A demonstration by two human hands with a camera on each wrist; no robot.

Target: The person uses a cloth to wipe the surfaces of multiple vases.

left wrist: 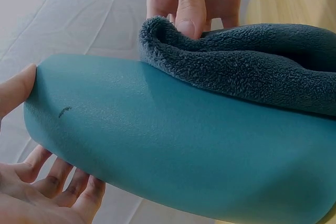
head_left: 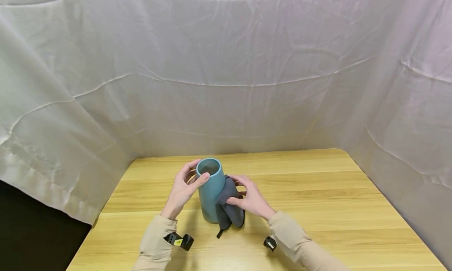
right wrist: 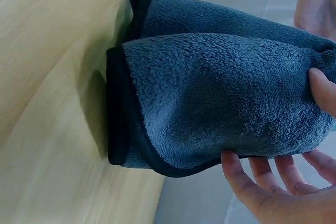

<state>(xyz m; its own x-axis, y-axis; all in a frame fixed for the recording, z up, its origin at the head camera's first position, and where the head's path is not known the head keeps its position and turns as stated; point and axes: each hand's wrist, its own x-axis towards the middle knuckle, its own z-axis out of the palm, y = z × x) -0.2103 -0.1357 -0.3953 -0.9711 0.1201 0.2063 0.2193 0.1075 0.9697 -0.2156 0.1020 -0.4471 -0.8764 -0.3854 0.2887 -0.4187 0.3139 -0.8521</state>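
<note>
A tall teal vase (head_left: 209,196) with a round open mouth stands on the wooden table. My left hand (head_left: 184,188) holds it near the rim, thumb on the near side and fingers round the far left side. A dark grey-blue plush cloth (head_left: 231,208) with black edging and a small loop hangs folded from my right hand (head_left: 253,197), which pinches its upper part between thumb and fingers. The cloth lies against the vase's right side. In the left wrist view, a small dark mark shows on the teal vase (left wrist: 173,135) near its upper end.
The light wooden table (head_left: 318,208) has a rounded far corner. Pale grey curtains (head_left: 247,75) hang behind it and on both sides. A black area (head_left: 35,228) lies beyond the table at the lower left. Each sleeve carries a small black wrist device (head_left: 180,240).
</note>
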